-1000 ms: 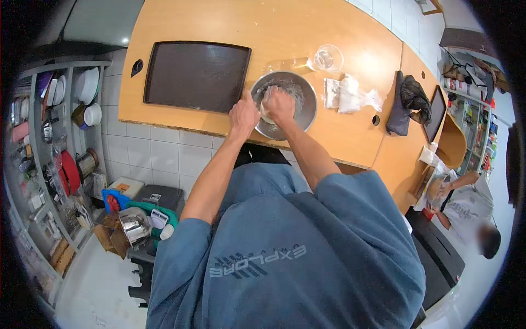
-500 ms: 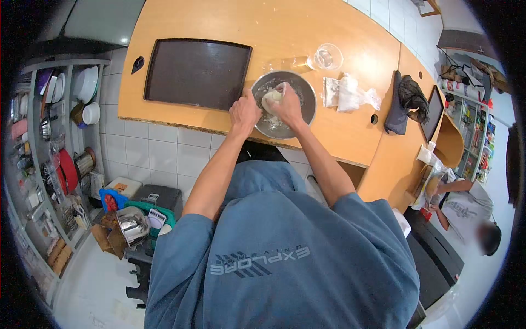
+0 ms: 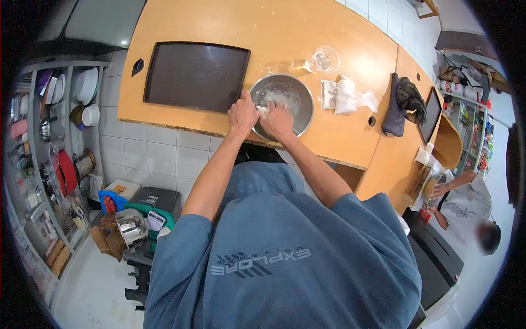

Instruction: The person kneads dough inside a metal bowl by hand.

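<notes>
A steel mixing bowl [image 3: 308, 114] stands near the front edge of the wooden table, its inside dusted and smeared with white flour. My left hand [image 3: 243, 114] is closed on the bowl's left rim. Inside the bowl, my right hand [image 3: 278, 122] presses down on a lump of pale dough [image 3: 263, 112] against the near left wall. Most of the dough is hidden under the fingers.
Left of the bowl lies a dark baking tray [image 3: 194, 77]. A clear plastic cup [image 3: 326, 59] and plastic bags of white powder [image 3: 346, 96] lie to the right. Farther right are a dark cloth [image 3: 393, 109] and another person [image 3: 466, 205] holding a package.
My right hand has moved down and left in the bowl, pushing the dough from the middle toward the near left wall. My left hand stays at the rim.
</notes>
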Motion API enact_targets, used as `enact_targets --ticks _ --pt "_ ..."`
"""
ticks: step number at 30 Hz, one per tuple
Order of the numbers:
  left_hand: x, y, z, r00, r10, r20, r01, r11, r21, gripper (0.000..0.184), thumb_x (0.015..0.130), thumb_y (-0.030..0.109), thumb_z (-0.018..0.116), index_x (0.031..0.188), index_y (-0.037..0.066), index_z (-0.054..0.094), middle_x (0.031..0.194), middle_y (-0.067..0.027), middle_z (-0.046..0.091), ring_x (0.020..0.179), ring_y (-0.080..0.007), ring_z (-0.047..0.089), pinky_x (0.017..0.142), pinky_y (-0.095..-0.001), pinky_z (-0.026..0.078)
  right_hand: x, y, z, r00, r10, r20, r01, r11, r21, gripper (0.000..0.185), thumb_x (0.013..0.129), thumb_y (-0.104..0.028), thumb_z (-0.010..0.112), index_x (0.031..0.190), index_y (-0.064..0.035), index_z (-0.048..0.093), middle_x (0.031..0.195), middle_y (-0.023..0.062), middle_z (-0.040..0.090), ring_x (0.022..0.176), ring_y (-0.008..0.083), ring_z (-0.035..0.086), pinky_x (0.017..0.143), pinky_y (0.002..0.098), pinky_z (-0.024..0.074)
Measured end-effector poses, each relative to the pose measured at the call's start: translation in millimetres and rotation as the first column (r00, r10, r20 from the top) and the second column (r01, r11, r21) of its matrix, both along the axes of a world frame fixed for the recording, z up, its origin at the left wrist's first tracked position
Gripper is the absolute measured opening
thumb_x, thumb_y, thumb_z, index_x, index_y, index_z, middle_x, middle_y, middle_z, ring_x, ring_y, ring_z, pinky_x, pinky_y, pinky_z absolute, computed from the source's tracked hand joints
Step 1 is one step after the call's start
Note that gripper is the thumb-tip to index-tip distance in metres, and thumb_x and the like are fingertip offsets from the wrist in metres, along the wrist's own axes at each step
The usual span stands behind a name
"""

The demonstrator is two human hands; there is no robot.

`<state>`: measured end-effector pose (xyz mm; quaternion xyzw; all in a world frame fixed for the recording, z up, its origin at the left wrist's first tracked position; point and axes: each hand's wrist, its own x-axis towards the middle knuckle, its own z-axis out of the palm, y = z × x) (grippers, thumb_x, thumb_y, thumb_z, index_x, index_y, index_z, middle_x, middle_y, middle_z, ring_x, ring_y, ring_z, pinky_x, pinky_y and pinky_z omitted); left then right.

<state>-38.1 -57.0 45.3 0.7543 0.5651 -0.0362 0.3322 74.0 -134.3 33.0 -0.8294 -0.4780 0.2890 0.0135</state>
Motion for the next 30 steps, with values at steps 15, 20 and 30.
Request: enact_targets --ticks 15,20,30 --pt "0 1 -18 0.999 -0.042 -0.029 0.043 0.998 0.034 0.038 0.089 0.018 0.067 0.114 -0.001 0.045 0.090 -0.0296 0.071 0.086 -0.0486 0.071 0.076 -0.0582 0.056 27 37 -38 0.996 -0.078 0.034 0.076 0.995 0.061 0.058 0.093 -0.054 0.054 0.088 -0.0017 0.077 0.091 0.0276 0.073 0.087 0.0425 0.073 0.080 0.0515 0.0576" --pt "1 1 -5 0.998 -0.055 -0.028 0.057 0.997 0.050 0.040 0.089 0.018 0.068 0.114 -0.001 0.045 0.090 -0.0294 0.071 0.087 -0.0486 0.071 0.077 -0.0577 0.057 48 43 -12 0.974 -0.091 -0.206 0.062 0.988 -0.141 0.068 0.079 -0.062 0.070 0.106 0.0006 0.074 0.099 0.0282 0.073 0.094 0.0423 0.072 0.087 0.0525 0.0565" --pt "0 -1 -1 1.000 -0.001 0.010 0.001 1.000 0.022 0.035 0.088 0.013 0.063 0.113 -0.005 0.048 0.090 -0.0294 0.072 0.089 -0.0474 0.071 0.079 -0.0568 0.056 8 8 6 0.988 0.038 0.152 -0.071 0.974 0.216 0.059 0.082 -0.042 0.075 0.120 0.0009 0.063 0.119 0.0285 0.060 0.112 0.0488 0.058 0.086 0.0565 0.0536"
